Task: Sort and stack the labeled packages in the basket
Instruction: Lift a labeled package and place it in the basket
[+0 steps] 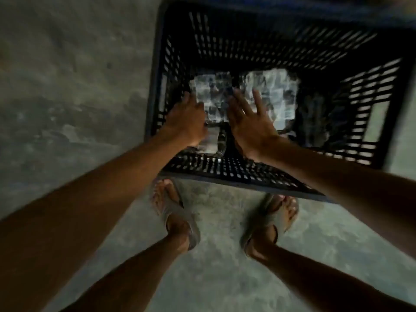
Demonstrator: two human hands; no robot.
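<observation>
Blur smears the packages [245, 97] (their labels can't be read) lying side by side on the bottom of the black basket [225, 174], which stands on the concrete floor [67, 86] just beyond your sandals [180, 221]. Your left hand [186, 122] curls at the left package's edge, grip unclear; your right hand [249, 124] hovers over them, fingers spread wide.
</observation>
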